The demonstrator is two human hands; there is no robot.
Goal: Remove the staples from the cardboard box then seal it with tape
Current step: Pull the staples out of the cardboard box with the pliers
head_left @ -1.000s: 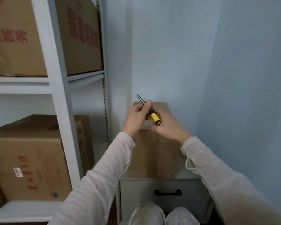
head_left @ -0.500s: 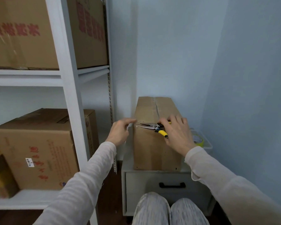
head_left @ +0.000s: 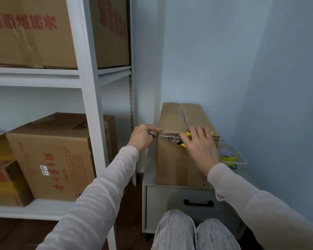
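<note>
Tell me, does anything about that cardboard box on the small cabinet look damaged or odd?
Slightly. The cardboard box has ragged old tape along its top seam, and a row of small dark marks, staples or holes, dots its near top edge, where the right hand holds the pliers. Nothing else stands out.

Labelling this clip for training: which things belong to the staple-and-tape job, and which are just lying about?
Job: cardboard box, pliers in right hand, left hand at its corner, yellow tape roll.
Lying about: shelf boxes, white shelving, drawer cabinet.
</note>
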